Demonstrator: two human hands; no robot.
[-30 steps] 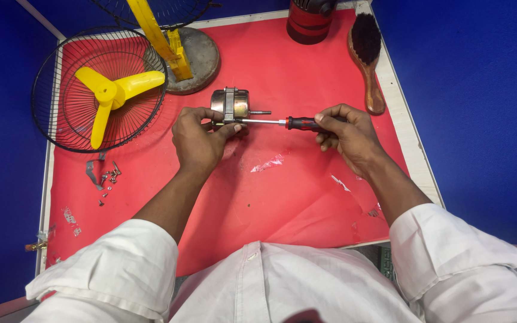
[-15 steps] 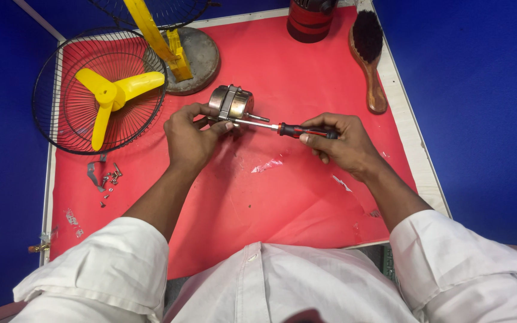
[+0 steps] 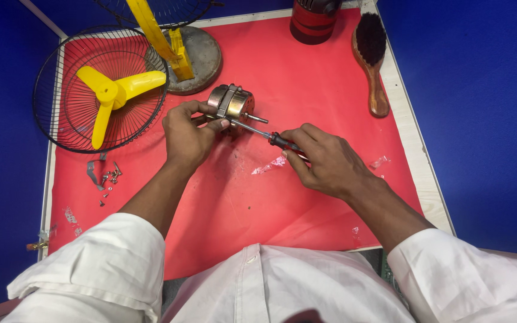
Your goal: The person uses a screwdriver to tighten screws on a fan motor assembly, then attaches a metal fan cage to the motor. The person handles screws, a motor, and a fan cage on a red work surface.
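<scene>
Left hand [image 3: 188,133]: one, fingers [image 3: 215,124] closed around the near side of the fan motor, holding it just above the tabletop.

Right hand [image 3: 324,160]: one, fingers [image 3: 294,134] wrapped tight on the screwdriver handle.

Fan motor [image 3: 230,101]: one, a squat metal cylinder with a band about its middle and a short shaft sticking out toward the right. It sits at the centre of the red mat, just right of the left hand.

Screwdriver [image 3: 264,134]: one, dark handle with red, thin steel shank. Long axis runs diagonally, handle at lower right in the right hand, tip at upper left meeting the motor body beside the left thumb.

Red mat [image 3: 306,78]: one, covering the tabletop [image 3: 417,161], of which a pale wooden edge shows on the right.

Wire fan guard [image 3: 67,107]: one lying flat at left, with one yellow three-blade propeller [image 3: 115,96] inside it. A second guard [image 3: 169,9] shows partly at the top edge.

Fan stand [image 3: 195,57]: one round grey base with a yellow upright, behind the motor.

Wooden-handled brush [image 3: 373,60]: one, dark bristles, upper right.

Red and black canister [image 3: 313,19]: one, top edge.

Small screws and a metal bracket [image 3: 104,176]: a loose cluster, too small to count, below the guard.

Plastic scraps [image 3: 269,166]: several on the mat.
</scene>
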